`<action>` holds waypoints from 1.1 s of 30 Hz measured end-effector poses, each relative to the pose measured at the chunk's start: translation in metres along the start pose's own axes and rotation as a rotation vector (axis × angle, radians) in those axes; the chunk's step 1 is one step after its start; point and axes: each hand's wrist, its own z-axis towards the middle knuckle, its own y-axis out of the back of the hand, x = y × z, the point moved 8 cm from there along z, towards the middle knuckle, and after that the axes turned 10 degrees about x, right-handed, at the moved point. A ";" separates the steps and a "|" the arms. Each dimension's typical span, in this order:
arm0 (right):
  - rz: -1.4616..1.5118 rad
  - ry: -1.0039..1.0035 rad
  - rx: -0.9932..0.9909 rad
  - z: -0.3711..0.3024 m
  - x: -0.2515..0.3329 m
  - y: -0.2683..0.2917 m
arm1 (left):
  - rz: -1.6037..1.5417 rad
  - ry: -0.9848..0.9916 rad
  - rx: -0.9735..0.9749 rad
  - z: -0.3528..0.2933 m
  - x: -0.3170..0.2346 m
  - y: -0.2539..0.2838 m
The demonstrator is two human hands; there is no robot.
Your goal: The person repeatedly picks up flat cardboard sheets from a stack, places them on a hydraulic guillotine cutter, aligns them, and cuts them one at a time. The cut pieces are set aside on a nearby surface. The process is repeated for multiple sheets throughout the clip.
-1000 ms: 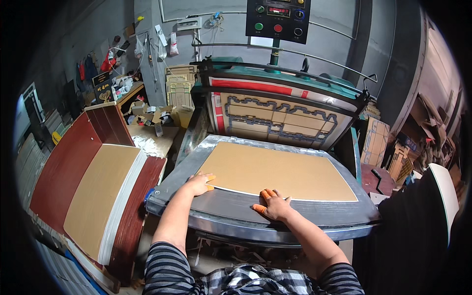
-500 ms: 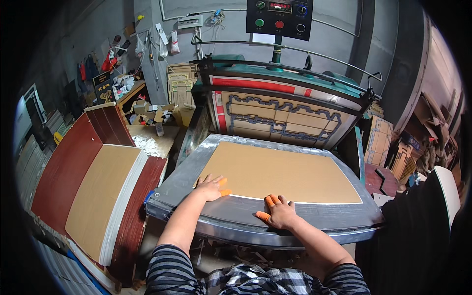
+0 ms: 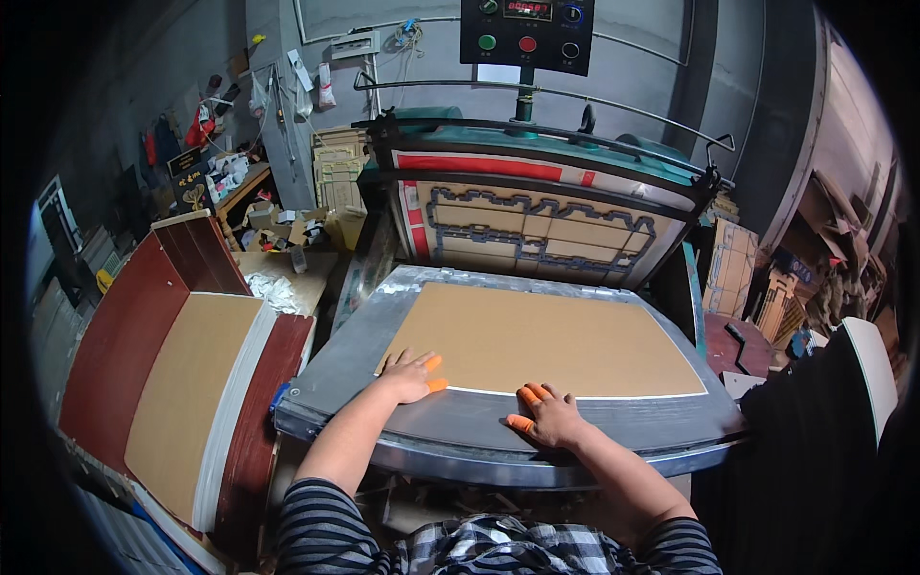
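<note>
A large brown cardboard sheet (image 3: 537,335) with a white near edge lies flat on the grey metal platen (image 3: 460,426) of a press. My left hand (image 3: 409,375) rests spread over the sheet's near left corner, orange finger covers on some of its fingers. Orange covers also show on my right hand (image 3: 548,415), which lies with fingers apart on the platen, its fingertips at the sheet's near edge. Neither hand grips anything. Behind the sheet, the tilted upper part of the press carries a die board (image 3: 537,230) with dark cutting outlines.
To the left, a stack of brown sheets (image 3: 196,383) with white edges sits in a dark red wooden holder (image 3: 125,335). A control panel (image 3: 525,38) with coloured buttons stands above the press. More die boards (image 3: 725,268) lean at the right, near cardboard scraps (image 3: 843,230).
The view has shifted slightly, so the background sits a little further left. Both hands keep nearly the same places on the sheet and platen.
</note>
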 end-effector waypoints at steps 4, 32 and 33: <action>-0.032 0.002 0.042 0.006 0.003 0.000 | -0.036 0.016 0.020 -0.007 -0.008 0.009; 0.141 -0.210 0.204 -0.003 -0.138 0.030 | 0.025 -0.296 0.092 -0.031 -0.160 -0.002; 0.014 -0.162 0.051 0.002 -0.140 0.050 | 0.030 -0.306 0.071 -0.030 -0.161 0.002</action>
